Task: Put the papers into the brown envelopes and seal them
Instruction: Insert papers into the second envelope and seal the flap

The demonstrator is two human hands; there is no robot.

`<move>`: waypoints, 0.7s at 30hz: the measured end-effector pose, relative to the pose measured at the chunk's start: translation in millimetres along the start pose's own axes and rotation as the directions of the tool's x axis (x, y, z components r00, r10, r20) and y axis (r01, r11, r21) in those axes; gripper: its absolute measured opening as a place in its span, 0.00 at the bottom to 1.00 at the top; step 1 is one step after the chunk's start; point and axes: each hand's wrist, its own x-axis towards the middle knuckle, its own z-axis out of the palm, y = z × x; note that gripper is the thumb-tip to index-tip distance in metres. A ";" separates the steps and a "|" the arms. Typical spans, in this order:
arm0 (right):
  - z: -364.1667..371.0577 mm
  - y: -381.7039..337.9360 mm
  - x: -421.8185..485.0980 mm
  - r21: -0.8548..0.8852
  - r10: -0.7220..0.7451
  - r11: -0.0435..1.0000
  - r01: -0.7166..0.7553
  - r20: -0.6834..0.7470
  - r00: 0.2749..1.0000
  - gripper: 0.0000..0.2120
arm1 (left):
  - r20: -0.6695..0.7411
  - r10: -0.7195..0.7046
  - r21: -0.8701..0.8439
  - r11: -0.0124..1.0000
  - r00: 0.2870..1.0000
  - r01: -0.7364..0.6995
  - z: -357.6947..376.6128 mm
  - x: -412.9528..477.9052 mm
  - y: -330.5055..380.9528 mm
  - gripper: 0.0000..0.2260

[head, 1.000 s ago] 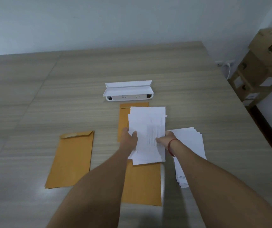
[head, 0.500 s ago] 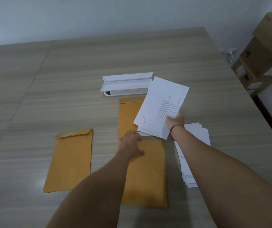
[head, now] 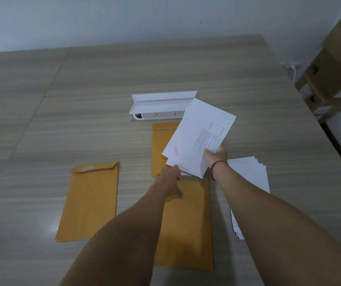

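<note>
A wood-grain table (head: 247,96) carries three brown envelopes: one at the left (head: 89,201), one in the middle (head: 188,223) under the left hand (head: 169,180), a third (head: 161,145) behind it. A paper stack (head: 252,174) lies at the right. The right hand (head: 216,156) has its grip closed on a sheaf of papers (head: 198,137), lifted and tilted. The left hand's grip presses flat at the middle envelope's top edge, fingers spread.

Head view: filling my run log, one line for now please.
right hand: holds papers | left hand: at envelope mouth | stage: pre-insert
</note>
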 end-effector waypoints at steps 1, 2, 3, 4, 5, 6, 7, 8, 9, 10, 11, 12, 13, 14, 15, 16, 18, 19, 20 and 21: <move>1.1 0.5 -1.1 0.010 0.005 1.000 -0.005 0.004 1.000 0.16 | -0.001 0.002 -0.048 0.999 1.000 -0.002 0.4 -0.6 -0.8 0.27; 2.1 0.9 -2.3 0.020 0.009 1.000 -0.009 0.009 1.000 0.16 | -0.003 0.008 -0.081 0.997 1.000 -0.008 0.6 -1.1 -1.6 0.27; 3.2 1.5 -3.4 0.031 0.014 0.999 -0.014 0.013 1.000 0.15 | -0.008 0.016 -0.100 0.995 1.000 -0.017 0.5 -1.9 -2.3 0.26; 4.1 1.9 -4.8 0.037 0.016 0.999 -0.017 0.017 1.000 0.15 | -0.016 0.019 -0.118 0.993 1.000 -0.020 0.3 -2.4 -3.2 0.24; 5.2 2.5 -5.8 0.036 0.017 0.999 -0.018 0.020 1.000 0.15 | -0.028 0.016 -0.146 0.989 0.999 -0.020 -0.4 -3.1 -3.8 0.20; 5.7 3.1 -7.2 0.034 0.013 0.999 -0.014 0.024 1.000 0.15 | -0.040 0.006 -0.187 0.982 0.999 -0.013 -0.7 -3.2 -4.4 0.18; 5.8 4.2 -8.0 0.031 0.010 0.999 -0.010 0.028 1.000 0.16 | -0.051 -0.007 -0.228 0.974 0.999 -0.005 -0.8 -3.2 -4.8 0.15; 5.6 5.3 -9.0 0.025 0.002 1.000 -0.003 0.032 0.999 0.16 | -0.065 -0.019 -0.263 0.965 0.998 0.002 -0.9 -3.2 -4.9 0.13; 5.0 6.7 -9.7 0.009 -0.005 1.000 0.005 0.037 0.999 0.16 | -0.082 -0.032 -0.287 0.958 0.996 0.007 -1.1 -3.6 -5.2 0.11; 4.1 7.9 -10.2 -0.010 -0.016 1.000 0.017 0.040 0.999 0.15 | -0.093 -0.049 -0.310 0.951 0.994 0.018 -1.8 -4.2 -4.7 0.10; 3.1 9.3 -10.0 -0.027 -0.028 0.999 0.029 0.040 0.999 0.16 | -0.100 -0.067 -0.328 0.944 0.993 0.030 -2.9 -4.8 -4.4 0.08; 1.3 11.2 -9.1 -0.042 -0.040 0.998 0.042 0.036 0.999 0.16 | -0.101 -0.080 -0.345 0.938 0.992 0.041 -3.7 -5.3 -4.5 0.07; -0.5 12.9 -7.7 -0.055 -0.049 0.997 0.051 0.029 0.998 0.16 | -0.099 -0.086 -0.353 0.934 0.991 0.046 -4.6 -5.5 -4.7 0.06; -2.8 14.3 -6.7 -0.065 -0.057 0.996 0.059 0.021 0.998 0.16 | -0.096 -0.088 -0.356 0.933 0.992 0.048 -5.7 -6.2 -4.5 0.05; -4.9 15.1 -6.0 -0.080 -0.061 0.995 0.062 0.015 0.998 0.16 | -0.097 -0.087 -0.356 0.933 0.991 0.047 -6.9 -6.7 -4.0 0.03; -6.6 16.4 -5.1 -0.098 -0.065 0.993 0.067 0.016 0.998 0.16 | -0.101 -0.086 -0.359 0.932 0.991 0.045 -7.7 -7.1 -3.5 0.02; -8.2 19.0 -3.9 -0.121 -0.073 0.990 0.075 0.018 0.997 0.15 | -0.113 -0.071 -0.326 0.945 0.991 0.030 -9.3 -7.9 -1.5 0.02; -8.2 19.4 -4.1 -0.122 -0.077 0.990 0.077 0.008 0.997 0.15 | -0.115 -0.063 -0.281 0.959 0.991 0.028 -10.1 -8.5 0.4 0.03; -7.8 19.1 -4.2 -0.121 -0.083 0.989 0.081 -0.008 0.997 0.15 | -0.114 -0.059 -0.229 0.973 0.992 0.031 -11.2 -9.0 3.1 0.04; -7.2 18.4 -4.6 -0.123 -0.087 0.989 0.083 -0.027 0.996 0.14 | -0.113 -0.057 -0.178 0.983 0.992 0.036 -12.0 -9.1 4.8 0.05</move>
